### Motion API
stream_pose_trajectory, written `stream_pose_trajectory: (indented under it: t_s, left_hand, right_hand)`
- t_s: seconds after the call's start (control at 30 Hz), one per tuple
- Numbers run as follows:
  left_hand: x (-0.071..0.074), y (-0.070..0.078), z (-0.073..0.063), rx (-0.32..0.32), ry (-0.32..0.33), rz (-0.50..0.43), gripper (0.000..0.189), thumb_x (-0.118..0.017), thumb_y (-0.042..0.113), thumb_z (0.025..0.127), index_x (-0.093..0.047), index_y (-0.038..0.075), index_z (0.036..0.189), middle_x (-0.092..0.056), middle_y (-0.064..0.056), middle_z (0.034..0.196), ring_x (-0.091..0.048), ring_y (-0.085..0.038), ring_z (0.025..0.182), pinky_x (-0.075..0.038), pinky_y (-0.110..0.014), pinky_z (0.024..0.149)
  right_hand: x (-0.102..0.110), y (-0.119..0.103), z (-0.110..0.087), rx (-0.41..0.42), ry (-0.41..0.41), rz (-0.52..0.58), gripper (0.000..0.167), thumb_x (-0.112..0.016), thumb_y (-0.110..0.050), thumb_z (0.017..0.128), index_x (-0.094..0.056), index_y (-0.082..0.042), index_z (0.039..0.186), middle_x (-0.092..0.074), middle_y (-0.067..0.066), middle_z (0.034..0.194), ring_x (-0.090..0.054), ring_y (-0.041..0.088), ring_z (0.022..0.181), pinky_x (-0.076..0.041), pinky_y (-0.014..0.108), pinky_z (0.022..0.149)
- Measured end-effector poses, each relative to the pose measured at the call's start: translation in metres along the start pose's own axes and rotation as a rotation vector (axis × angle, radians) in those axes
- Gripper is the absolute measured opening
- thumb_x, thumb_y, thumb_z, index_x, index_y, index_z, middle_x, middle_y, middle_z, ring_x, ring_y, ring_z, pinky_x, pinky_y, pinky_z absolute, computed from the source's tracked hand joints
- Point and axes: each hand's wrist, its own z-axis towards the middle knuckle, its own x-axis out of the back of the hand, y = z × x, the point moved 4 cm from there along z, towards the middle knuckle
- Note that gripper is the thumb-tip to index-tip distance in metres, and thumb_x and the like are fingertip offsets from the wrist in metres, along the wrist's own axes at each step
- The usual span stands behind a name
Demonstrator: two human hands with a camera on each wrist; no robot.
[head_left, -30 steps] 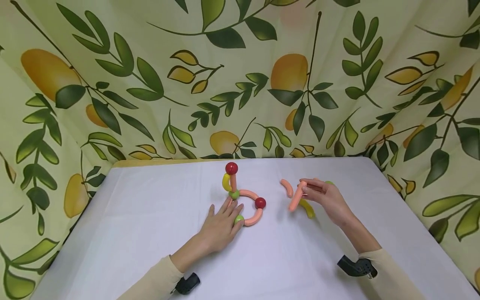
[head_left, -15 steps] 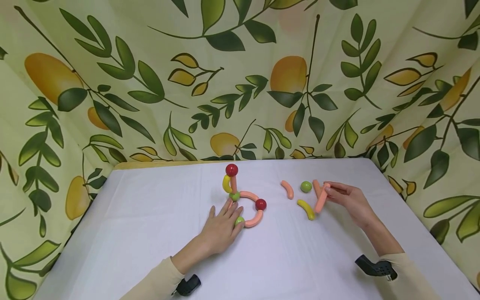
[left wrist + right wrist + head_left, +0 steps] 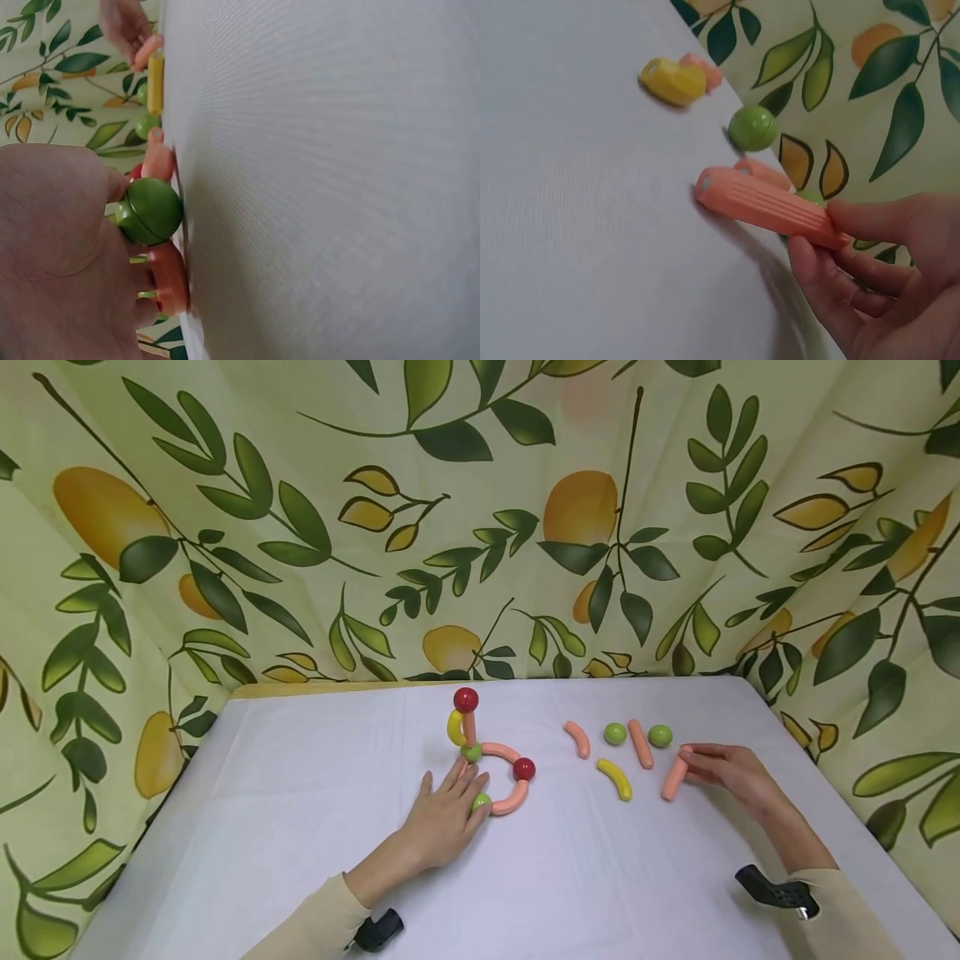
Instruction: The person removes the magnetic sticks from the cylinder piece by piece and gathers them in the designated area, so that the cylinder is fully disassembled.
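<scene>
In the head view my left hand rests, fingers extended, on the left side of a ring of curved pink building sticks joined by balls. A red ball forms its right joint. One green ball shows beside my thumb; another green ball carries an upright pink stick and a curved yellow stick, topped by a red ball. My right hand pinches a straight pink building stick by one end, thumb against fingers. Its other end, with a grey disc, is low over the white cloth.
Loose pieces lie between the hands: a curved pink stick, a curved yellow stick, a straight pink stick and two green balls, one left of that stick, one right. A patterned curtain stands behind the table.
My right hand has carried the pink stick rightward and lowered it, uncovering the loose green balls and the straight pink stick. My left hand stays in place on the ring.
</scene>
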Motion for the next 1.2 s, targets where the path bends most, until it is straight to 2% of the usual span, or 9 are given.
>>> stream_pose_trajectory:
  t_s: [0.17, 0.37, 0.63, 0.9, 1.2]
  left_hand:
    - [0.002, 0.001, 0.001, -0.003, 0.000, 0.002, 0.055, -0.036, 0.041, 0.105, -0.038, 0.011, 0.151, -0.031, -0.011, 0.158, -0.013, -0.028, 0.150, -0.016, -0.068, 0.111]
    - [0.004, 0.003, 0.000, -0.012, -0.009, 0.001, 0.055, -0.038, 0.040, 0.105, -0.039, 0.011, 0.150, -0.033, -0.011, 0.157, -0.015, -0.029, 0.149, -0.016, -0.069, 0.111]
    - [0.004, 0.002, 0.000, -0.009, -0.007, 0.004, 0.055, -0.038, 0.042, 0.104, -0.039, 0.012, 0.151, -0.033, -0.011, 0.157, -0.015, -0.028, 0.149, -0.017, -0.069, 0.110]
    - [0.004, 0.000, 0.000, -0.010, 0.005, -0.003, 0.055, -0.038, 0.041, 0.104, -0.040, 0.012, 0.150, -0.034, -0.011, 0.156, -0.016, -0.029, 0.149, -0.017, -0.069, 0.110]
    - [0.003, 0.000, 0.000, -0.001, -0.007, -0.003, 0.055, -0.037, 0.043, 0.105, -0.039, 0.012, 0.151, -0.033, -0.010, 0.157, -0.014, -0.028, 0.150, -0.016, -0.068, 0.111]
  right_hand:
    - [0.002, 0.007, -0.001, -0.023, -0.029, 0.050, 0.065, -0.058, -0.030, 0.100, -0.039, 0.021, 0.136, -0.069, 0.004, 0.103, -0.068, 0.004, 0.081, -0.055, 0.018, 0.075]
    - [0.006, 0.008, -0.001, -0.071, -0.040, 0.073, 0.061, -0.058, -0.023, 0.100, -0.039, 0.023, 0.134, -0.070, -0.002, 0.092, -0.070, 0.008, 0.075, -0.056, 0.022, 0.072]
    - [0.004, 0.004, 0.001, -0.059, -0.005, 0.007, 0.059, -0.060, -0.023, 0.099, -0.043, 0.024, 0.130, -0.070, 0.002, 0.092, -0.068, 0.006, 0.073, -0.056, 0.021, 0.069]
    - [0.000, 0.000, 0.002, -0.012, 0.040, -0.084, 0.055, -0.060, -0.025, 0.098, -0.050, 0.021, 0.126, -0.068, 0.016, 0.103, -0.065, 0.007, 0.074, -0.055, 0.018, 0.068]
    - [0.002, -0.009, -0.002, -0.006, 0.070, -0.156, 0.052, -0.056, -0.025, 0.100, -0.052, 0.020, 0.125, -0.066, 0.024, 0.107, -0.067, 0.014, 0.080, -0.055, 0.021, 0.069]
